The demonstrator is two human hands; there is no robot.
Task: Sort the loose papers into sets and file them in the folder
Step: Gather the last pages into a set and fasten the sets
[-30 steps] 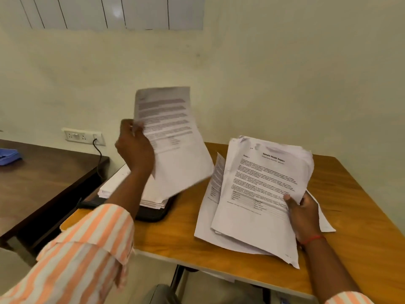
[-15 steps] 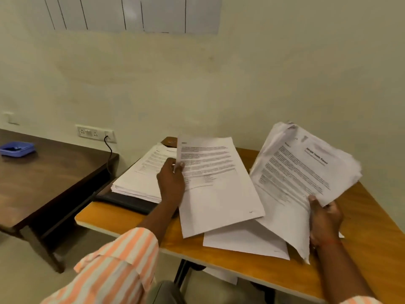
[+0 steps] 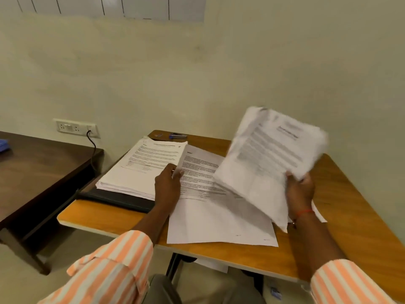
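Papers (image 3: pixel 219 220): one stack (image 3: pixel 142 167) on folder (image 3: pixel 118 198); two hands (image 3: pixel 167 185) (image 3: pixel 300 189) grip one sheet (image 3: pixel 197 163), one bundle (image 3: pixel 269 154).

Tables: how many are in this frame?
2: the light wooden table under the papers, and a dark table to its left. Others may lie outside view.

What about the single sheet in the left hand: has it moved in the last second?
Yes. The sheet was raised over the stack; now it lies on the table right of the stack, its edge pinched by the left hand.
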